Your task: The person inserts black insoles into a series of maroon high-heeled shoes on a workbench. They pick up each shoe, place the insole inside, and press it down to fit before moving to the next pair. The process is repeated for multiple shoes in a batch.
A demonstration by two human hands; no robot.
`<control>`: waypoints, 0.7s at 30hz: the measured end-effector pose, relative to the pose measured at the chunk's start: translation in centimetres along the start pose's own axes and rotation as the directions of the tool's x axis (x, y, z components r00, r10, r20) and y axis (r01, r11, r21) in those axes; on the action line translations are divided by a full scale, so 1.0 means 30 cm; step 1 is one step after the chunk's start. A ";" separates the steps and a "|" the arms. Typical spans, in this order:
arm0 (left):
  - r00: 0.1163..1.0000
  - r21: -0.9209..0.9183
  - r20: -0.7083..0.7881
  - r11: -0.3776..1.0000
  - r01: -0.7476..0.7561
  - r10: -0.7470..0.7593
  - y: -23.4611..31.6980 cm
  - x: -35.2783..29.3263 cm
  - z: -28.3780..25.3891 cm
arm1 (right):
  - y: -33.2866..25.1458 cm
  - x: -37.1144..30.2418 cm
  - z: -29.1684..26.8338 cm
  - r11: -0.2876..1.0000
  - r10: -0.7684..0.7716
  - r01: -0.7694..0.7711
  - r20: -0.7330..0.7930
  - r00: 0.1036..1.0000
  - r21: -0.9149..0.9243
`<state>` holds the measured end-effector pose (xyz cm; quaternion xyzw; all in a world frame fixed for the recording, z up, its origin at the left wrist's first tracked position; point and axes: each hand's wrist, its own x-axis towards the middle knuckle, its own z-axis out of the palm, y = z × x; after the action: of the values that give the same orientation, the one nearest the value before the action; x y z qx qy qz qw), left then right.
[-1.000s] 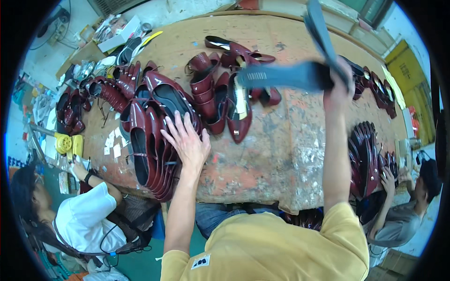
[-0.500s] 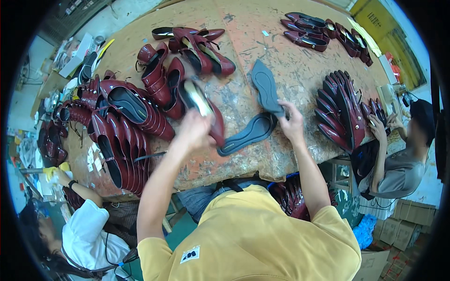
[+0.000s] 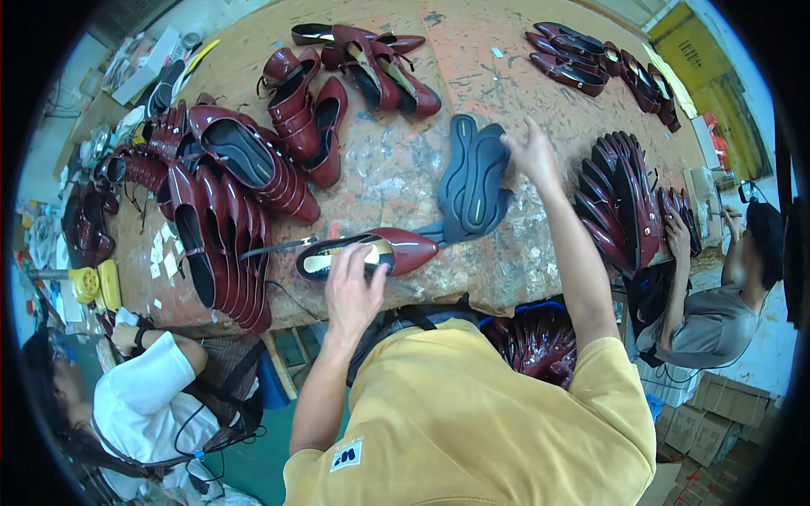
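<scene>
My left hand [image 3: 353, 287] rests on a dark red glossy shoe upper [image 3: 368, 253] lying near the front edge of the worn workbench [image 3: 384, 177], its fingers curled over the heel end. My right hand [image 3: 531, 150] reaches further out and touches the right edge of two dark grey soles [image 3: 474, 175] lying side by side, soles up. A third dark sole part sticks out under them toward the red shoe.
A row of stacked red uppers [image 3: 221, 228] fills the left of the bench. Loose red shoes [image 3: 359, 72] lie at the back, more at the far right [image 3: 591, 67]. Another stack [image 3: 620, 198] stands right. Seated people work at lower left [image 3: 139, 396] and right [image 3: 717, 304].
The grey soles have been laid down flat on the bench. My left hand has set the red shoe down near the front edge. The view shifted slightly.
</scene>
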<state>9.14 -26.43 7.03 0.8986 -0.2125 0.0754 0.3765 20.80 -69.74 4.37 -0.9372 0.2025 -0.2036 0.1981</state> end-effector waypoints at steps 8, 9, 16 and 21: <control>0.960 0.251 0.279 0.965 -0.082 0.010 -0.162 -0.003 -0.275 | -0.215 -0.142 -0.200 0.331 -0.796 0.939 0.561 0.228 0.088; 0.953 0.241 0.303 0.966 -0.096 0.019 -0.225 -0.002 -0.256 | -0.198 -0.108 -0.177 0.307 -0.796 0.948 0.569 0.207 0.086; 0.994 0.060 0.105 0.998 -0.020 0.013 -0.201 -0.111 -0.253 | -0.178 -0.063 -0.209 0.435 -0.831 0.886 0.449 0.328 0.159; 0.997 -0.002 0.058 0.998 -0.057 0.057 -0.130 -0.194 -0.255 | -0.298 -0.104 -0.171 0.723 -0.686 0.682 0.225 0.692 0.106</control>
<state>5.83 -16.68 8.18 0.8939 -0.2486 0.0600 0.3680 18.49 -62.29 11.80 -0.9614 -0.1884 -0.1449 0.1386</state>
